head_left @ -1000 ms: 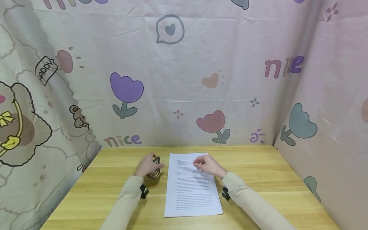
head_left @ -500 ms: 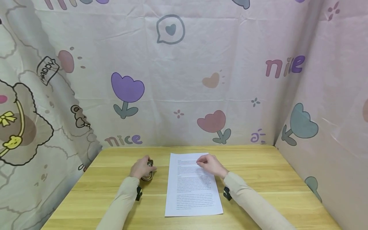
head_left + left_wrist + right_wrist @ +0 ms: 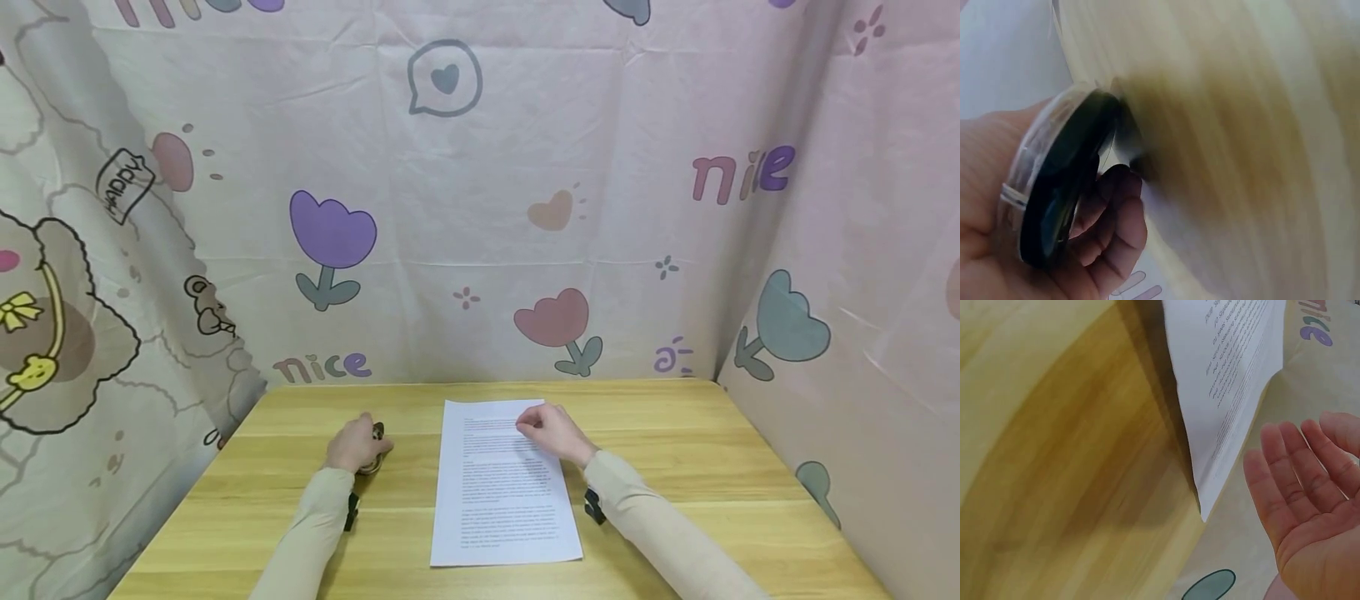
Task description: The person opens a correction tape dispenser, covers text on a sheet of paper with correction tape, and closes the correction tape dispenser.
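Note:
My left hand [image 3: 352, 446] holds a rounded black-and-clear tape dispenser [image 3: 1063, 181], left of the paper; its exact kind is unclear. In the head view the hand covers much of the dispenser [image 3: 372, 461]. Under the left wrist view the thumb side is at its far edge, and curled fingers [image 3: 1124, 231] lie beside its dark face. A white printed sheet [image 3: 495, 492] lies in the middle of the table. Over its upper right part is my right hand [image 3: 553, 432], with loosely bent fingers. In the right wrist view that hand [image 3: 1310, 500] holds nothing visible and stands apart from the sheet.
A light wooden table [image 3: 660, 475] carries everything, with its back edge against a patterned cloth [image 3: 450, 183]. The cloth also hangs along both sides. Black wrist cameras [image 3: 594, 506] sit under the sleeves.
My left hand has moved left, away from the sheet, with the dispenser in it. The right hand has shifted slightly to the right. The sheet stays in place.

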### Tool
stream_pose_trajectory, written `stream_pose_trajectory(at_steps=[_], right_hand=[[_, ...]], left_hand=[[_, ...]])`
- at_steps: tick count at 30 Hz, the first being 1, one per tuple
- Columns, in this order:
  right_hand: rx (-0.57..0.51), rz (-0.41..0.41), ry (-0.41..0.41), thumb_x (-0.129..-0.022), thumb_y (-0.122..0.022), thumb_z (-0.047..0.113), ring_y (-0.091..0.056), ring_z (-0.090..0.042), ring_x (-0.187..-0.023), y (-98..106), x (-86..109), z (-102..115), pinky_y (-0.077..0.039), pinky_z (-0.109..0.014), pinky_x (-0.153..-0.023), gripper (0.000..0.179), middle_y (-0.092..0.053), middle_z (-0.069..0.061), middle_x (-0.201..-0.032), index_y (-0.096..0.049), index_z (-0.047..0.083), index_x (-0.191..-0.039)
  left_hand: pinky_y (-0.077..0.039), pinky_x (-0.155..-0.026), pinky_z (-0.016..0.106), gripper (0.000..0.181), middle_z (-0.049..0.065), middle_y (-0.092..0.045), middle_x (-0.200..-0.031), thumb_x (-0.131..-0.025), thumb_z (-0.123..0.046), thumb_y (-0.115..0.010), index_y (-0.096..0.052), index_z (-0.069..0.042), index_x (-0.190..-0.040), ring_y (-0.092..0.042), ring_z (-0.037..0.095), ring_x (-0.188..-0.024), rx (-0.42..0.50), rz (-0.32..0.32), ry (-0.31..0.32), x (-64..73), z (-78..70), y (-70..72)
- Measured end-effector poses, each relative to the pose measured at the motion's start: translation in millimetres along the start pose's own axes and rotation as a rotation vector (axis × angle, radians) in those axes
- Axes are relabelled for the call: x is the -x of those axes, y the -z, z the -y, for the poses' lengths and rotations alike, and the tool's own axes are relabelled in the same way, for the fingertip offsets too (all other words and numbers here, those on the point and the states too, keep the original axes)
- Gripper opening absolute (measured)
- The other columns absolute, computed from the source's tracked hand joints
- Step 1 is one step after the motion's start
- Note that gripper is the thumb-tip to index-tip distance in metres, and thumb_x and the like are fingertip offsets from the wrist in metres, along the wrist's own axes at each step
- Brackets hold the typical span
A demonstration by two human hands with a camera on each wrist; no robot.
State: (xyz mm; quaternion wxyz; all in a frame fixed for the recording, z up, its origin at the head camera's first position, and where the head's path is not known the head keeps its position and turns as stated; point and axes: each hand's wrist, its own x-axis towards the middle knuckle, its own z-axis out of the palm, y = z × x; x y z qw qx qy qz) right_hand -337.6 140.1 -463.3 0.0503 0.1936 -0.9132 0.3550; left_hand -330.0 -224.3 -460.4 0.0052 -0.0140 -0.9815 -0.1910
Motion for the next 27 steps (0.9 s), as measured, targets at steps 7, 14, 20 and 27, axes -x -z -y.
stream_pose_trajectory(at_steps=[7,14,20,27], right_hand=[[0.006,0.001,-0.027,-0.093,-0.066,0.015,-0.067,-0.018,-0.093,1.1,-0.4,-1.8,-0.054,-0.038,-0.086,0.013,-0.074,-0.004,-0.1,-0.075,0.01,-0.1],[-0.014,0.006,-0.039,-0.093,-0.066,0.015,-0.066,-0.018,-0.095,4.2,0.3,-4.0,-0.054,-0.04,-0.088,0.013,-0.074,-0.004,-0.101,-0.075,0.01,-0.101],[-0.013,-0.023,-0.031,-0.093,-0.066,0.015,-0.065,-0.014,-0.089,8.7,0.9,-6.6,-0.054,-0.038,-0.085,0.014,-0.074,-0.001,-0.095,-0.074,0.007,-0.101],[0.066,-0.013,-0.031,-0.093,-0.065,0.014,-0.065,-0.014,-0.088,14.4,3.7,-10.7,-0.054,-0.037,-0.084,0.017,-0.073,-0.004,-0.098,-0.074,0.005,-0.104]], left_hand=[[-0.053,-0.074,0.056,0.04,0.034,-0.05,-0.105,-0.09,-0.027,-0.068,-0.061,0.011,-0.102,-0.056,0.04,-0.086,-0.041,-0.021,-0.018,0.9,3.7,-0.5],[-0.048,-0.08,0.062,0.037,0.029,-0.055,-0.104,-0.092,-0.029,-0.066,-0.064,0.006,-0.103,-0.054,0.045,-0.097,-0.064,-0.018,0.023,3.3,3.0,-0.8],[-0.048,-0.083,0.065,0.045,0.033,-0.053,-0.114,-0.095,-0.029,-0.061,-0.059,0.009,-0.118,-0.051,0.049,-0.106,-0.059,0.002,0.026,5.4,-0.3,-0.3],[-0.039,-0.097,0.07,0.065,0.042,-0.039,-0.137,-0.102,-0.038,-0.046,-0.035,0.011,-0.144,-0.04,0.058,-0.124,-0.044,0.002,0.05,3.4,-12.1,-5.2]])
